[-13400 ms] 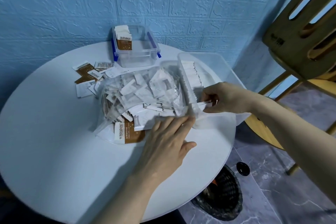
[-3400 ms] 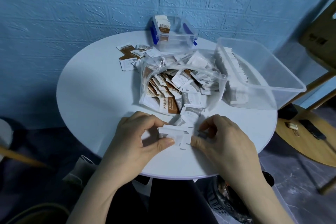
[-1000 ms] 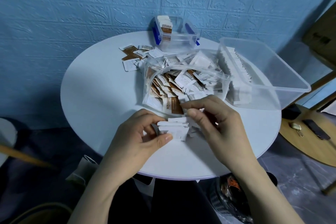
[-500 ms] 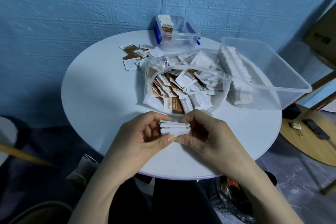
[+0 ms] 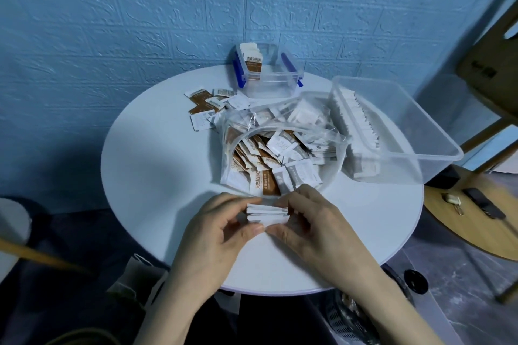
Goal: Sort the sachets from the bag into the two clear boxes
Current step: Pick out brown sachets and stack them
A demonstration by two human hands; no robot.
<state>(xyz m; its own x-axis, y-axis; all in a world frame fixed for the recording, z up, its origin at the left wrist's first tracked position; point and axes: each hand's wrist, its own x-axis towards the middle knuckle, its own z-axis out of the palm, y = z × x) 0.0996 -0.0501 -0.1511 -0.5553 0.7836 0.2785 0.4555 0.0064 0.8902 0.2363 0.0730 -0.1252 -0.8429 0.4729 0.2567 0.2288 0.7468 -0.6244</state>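
Observation:
A small stack of white sachets (image 5: 267, 214) is held edge-up just above the near part of the round white table (image 5: 157, 165). My left hand (image 5: 221, 228) pinches its left end and my right hand (image 5: 311, 221) pinches its right end. Beyond them lies the open clear bag (image 5: 332, 148), full of brown and white sachets. A large clear box (image 5: 403, 131) at the right holds a row of white sachets. A small clear box with blue clips (image 5: 267, 73) at the back holds brown sachets.
Loose brown and white sachets (image 5: 208, 105) lie on the table left of the small box. A wooden chair (image 5: 493, 70) stands at the right, with a round wooden stool (image 5: 459, 213) below it. A dark wire basket (image 5: 353, 319) sits on the floor under the table's near edge.
My right hand came back from the bag's mouth and now grips the right end of the stack. Both hands have squared the sachets into a neat stack.

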